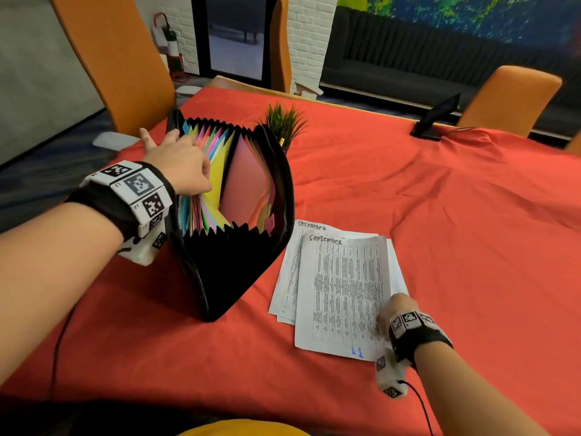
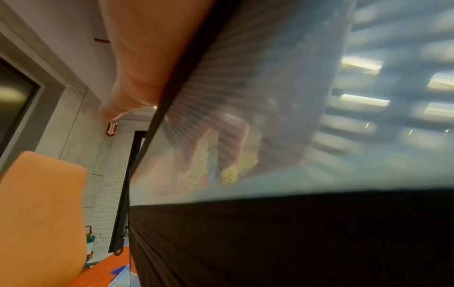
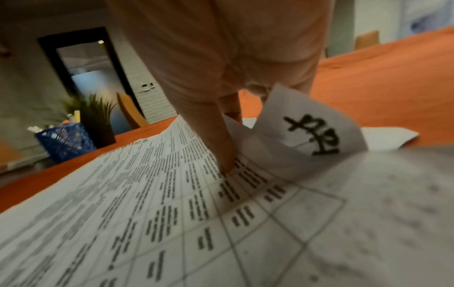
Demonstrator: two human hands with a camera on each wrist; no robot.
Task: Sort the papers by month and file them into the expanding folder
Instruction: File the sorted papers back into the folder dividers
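The left hand [image 1: 176, 162], nearest the head camera on its long forearm, reaches into the expanding folder [image 1: 232, 221]. Its fingers [image 1: 206, 169] curl over the coloured dividers [image 1: 217, 171] and press a bundle of them toward the near wall, keeping one pocket gaping beside the pink divider [image 1: 248, 180]; the thumb lies outside the wall.

Largest risk: the folder stands upright and fanned wide on the red-clothed surface [image 1: 440, 215], steadied only by that hand. If the grip slackens, I judge the pleats would spring closed or the whole thing would tip, and the chosen pocket would be lost.

Next, the papers [image 1: 339, 287] lie just right of the folder in a loose, skewed stack. The top sheet [image 1: 345, 278] reads "September", and "December" shows on one beneath. The right hand [image 1: 397, 313] has its fingers [image 3: 221, 147] bent down onto the top sheet's right edge; in the right wrist view a sheet corner curls up beside them, so they seem to be pinching or peeling it. Two sheets could lift together, or the rest could skid on the cloth and fan apart.

Smaller still: the pocket held open may not be September's, since no tab label is legible here, and a misfiled sheet would follow.

Least: a limp single sheet could buckle against the divider tops on entry.
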